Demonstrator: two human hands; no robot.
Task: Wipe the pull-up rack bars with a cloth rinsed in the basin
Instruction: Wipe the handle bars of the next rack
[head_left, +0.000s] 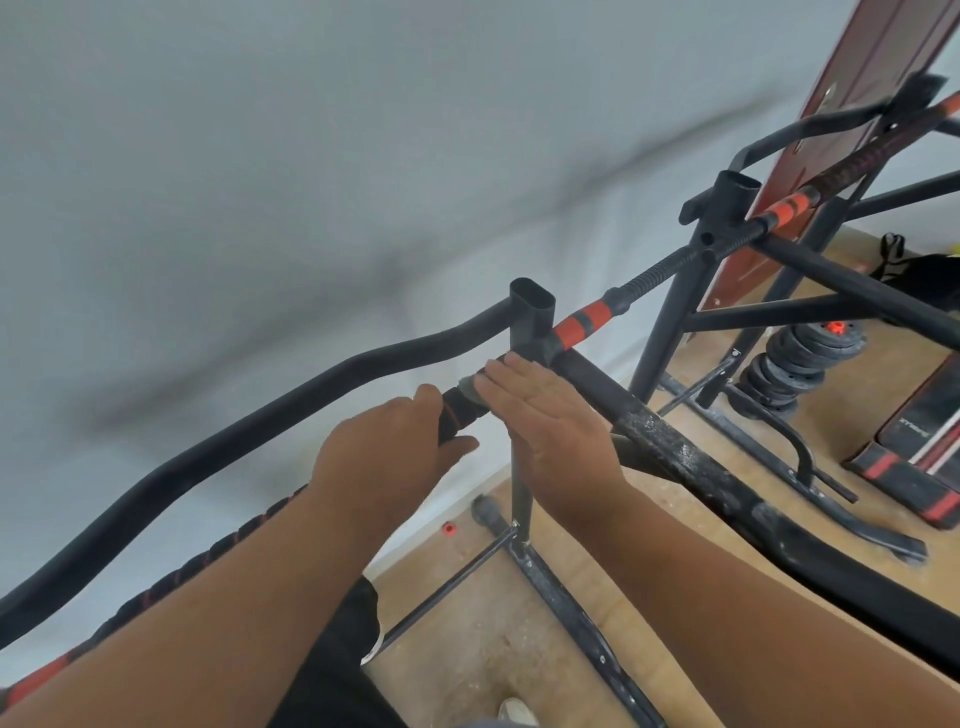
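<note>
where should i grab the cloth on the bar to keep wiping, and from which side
Grip the cloth where it bunches on the grip bar, just left of the upright post. Probably come from above, wrapping fingers round the bar, since the right hand only lies flat on it while the left hand grips the bar.

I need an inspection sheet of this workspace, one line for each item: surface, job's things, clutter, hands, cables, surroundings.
Surface: wooden floor, dusty.
Job's things: black pull-up rack bar; grey cloth on it; basin not seen.
Clutter: small orange cap on floor; weight plates stacked.
Hands: left hand grips the bar; right hand, fingers straight, presses the cloth.
Cables: nothing seen.
Surroundings: white wall; red-brown board leaning behind the rack.
</note>
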